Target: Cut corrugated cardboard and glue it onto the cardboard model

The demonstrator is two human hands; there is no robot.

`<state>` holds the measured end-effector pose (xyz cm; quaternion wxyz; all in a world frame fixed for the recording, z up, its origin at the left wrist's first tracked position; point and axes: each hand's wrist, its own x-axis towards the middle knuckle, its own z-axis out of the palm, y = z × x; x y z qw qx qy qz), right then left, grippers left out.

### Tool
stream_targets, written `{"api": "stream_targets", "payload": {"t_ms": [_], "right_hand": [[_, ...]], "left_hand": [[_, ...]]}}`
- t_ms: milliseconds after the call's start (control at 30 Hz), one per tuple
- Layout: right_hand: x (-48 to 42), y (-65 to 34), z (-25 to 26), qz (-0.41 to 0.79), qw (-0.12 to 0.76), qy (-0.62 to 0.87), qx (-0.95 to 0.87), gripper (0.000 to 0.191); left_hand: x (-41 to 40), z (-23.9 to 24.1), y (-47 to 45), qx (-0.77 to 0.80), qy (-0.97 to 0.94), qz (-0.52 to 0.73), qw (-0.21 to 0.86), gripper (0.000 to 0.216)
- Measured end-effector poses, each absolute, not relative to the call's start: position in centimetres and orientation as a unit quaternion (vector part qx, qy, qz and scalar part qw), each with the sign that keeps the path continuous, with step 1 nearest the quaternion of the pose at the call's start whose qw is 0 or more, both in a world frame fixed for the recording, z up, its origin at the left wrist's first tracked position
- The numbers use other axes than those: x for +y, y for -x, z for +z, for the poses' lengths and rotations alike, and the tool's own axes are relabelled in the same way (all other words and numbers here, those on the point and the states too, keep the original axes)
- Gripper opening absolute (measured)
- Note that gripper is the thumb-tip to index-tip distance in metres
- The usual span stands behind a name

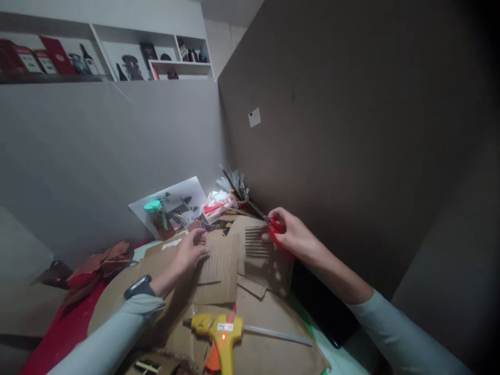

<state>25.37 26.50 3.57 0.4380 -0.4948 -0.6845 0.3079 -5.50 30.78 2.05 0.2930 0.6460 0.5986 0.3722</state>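
My right hand [287, 232] is closed around the red handles of a pair of scissors [275, 229], their blades pointing up and to the left. My left hand [191, 251], with a dark watch on the wrist, grips the left edge of a cardboard piece [224, 284] marked with several thin parallel lines. Behind and right of it, next to the scissors, is another cardboard piece [250, 263] with comb-like dark slits. A yellow glue gun [222, 329] lies nearer to me, a clear glue stick [279, 335] in its back and a small red light showing.
Large cardboard sheets [269, 346] cover much of the table. A black flat device [322, 307] lies at right beside the dark wall. At the back stand a jar with a turquoise lid [154, 207], a tissue pack [217, 204] and a brush holder [242, 202]. Brown-red fabric [99, 268] lies left.
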Motion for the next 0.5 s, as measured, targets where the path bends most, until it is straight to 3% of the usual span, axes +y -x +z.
{"api": "stream_targets", "payload": {"t_ms": [100,200,300,367,500], "right_hand": [[25.0,-25.3,4.9,0.401,0.481,0.43,-0.65,0.029],[23.2,-23.9,5.2,0.459,0.512,0.376,-0.621,0.032],[21.9,-21.5,4.8,0.481,0.524,0.353,-0.608,0.035],[21.4,-20.0,4.5,0.482,0.511,0.352,-0.618,0.037],[21.3,-18.4,4.0,0.44,0.441,0.38,-0.683,0.04]], "left_hand": [[30.2,3.3,5.6,0.601,-0.636,0.391,0.284,0.026],[27.9,5.2,5.2,0.566,-0.627,0.413,0.34,0.025],[23.9,6.6,4.0,0.494,-0.606,0.424,0.458,0.045],[21.2,6.9,3.1,0.459,-0.602,0.415,0.504,0.047],[17.5,6.9,3.3,0.459,-0.596,0.437,0.493,0.038]]}}
